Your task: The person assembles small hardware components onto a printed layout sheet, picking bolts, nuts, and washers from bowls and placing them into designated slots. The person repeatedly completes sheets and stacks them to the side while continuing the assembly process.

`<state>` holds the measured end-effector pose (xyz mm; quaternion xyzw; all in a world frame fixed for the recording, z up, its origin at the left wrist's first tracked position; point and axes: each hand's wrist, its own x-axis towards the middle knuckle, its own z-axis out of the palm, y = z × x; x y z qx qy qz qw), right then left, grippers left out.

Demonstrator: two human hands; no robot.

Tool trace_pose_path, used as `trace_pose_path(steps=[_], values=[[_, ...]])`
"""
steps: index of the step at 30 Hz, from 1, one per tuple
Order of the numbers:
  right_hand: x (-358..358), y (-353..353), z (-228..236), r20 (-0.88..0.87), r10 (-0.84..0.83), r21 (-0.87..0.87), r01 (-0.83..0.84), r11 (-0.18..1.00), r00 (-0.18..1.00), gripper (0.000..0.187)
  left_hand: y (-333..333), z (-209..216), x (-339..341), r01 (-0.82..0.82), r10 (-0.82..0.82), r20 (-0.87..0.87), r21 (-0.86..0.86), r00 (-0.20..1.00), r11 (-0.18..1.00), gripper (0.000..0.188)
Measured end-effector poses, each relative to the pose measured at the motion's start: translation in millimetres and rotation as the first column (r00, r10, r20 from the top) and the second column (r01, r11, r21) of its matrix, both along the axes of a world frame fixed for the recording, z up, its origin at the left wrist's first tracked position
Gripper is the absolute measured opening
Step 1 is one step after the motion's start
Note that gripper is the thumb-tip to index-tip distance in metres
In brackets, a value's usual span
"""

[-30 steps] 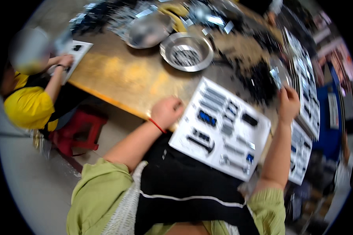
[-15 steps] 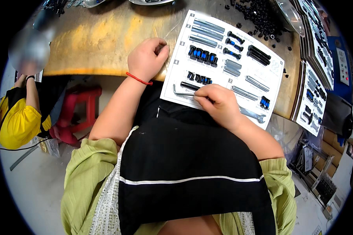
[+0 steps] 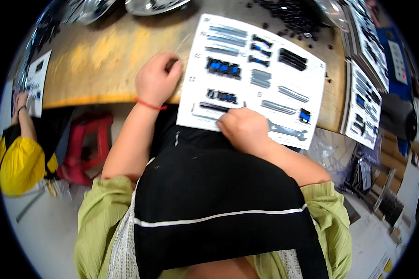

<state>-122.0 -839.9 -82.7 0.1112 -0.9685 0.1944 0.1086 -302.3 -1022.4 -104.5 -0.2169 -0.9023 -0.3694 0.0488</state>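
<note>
A white parts card (image 3: pixel 191 93) lies tilted on the table, overhanging its front edge. Grey tubes, black bolts with blue bands, an L-shaped hex key (image 3: pixel 205 116) and an open-end wrench (image 3: pixel 288 132) appear on it; whether printed or mounted, I cannot tell. My right hand (image 3: pixel 244 130) is over the card's lower part, fingers bent and pressed together by the hex key's end. A small dark tip shows beside its knuckles; what the fingers hold is hidden. My left hand (image 3: pixel 157 79) rests on the wood left of the card, fingers curled, nothing visible in it.
Loose black fasteners (image 3: pixel 288 16) are heaped at the far right beside a clear bowl (image 3: pixel 333 14). More cards (image 3: pixel 365 107) stack along the right edge. Metal bowls (image 3: pixel 158 5) stand at the back. At left, a co-worker in a yellow sleeve (image 3: pixel 21 162) reaches beside a red stool (image 3: pixel 86 149).
My view has shifted, so the card and my hands appear farther left. My right hand's fingers now point more upward over the card. The co-worker's hand is lower, and a white card shows there.
</note>
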Motion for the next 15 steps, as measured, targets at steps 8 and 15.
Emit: trace_pose_path(steps=[8,15], values=[[7.1,70.7,38.6,-0.107,-0.383,-0.237,0.351,0.906,0.917,0.024,-20.1,-17.1,-3.6,-0.017,-0.034,0.179,0.279,0.983,0.96,0.026],[76.6,177.6,-12.4,0.072,-0.833,-0.256,0.817,0.517,0.549,0.043,28.6,9.4,33.9,0.118,-0.376,0.412,0.53,0.83,0.84,0.062]])
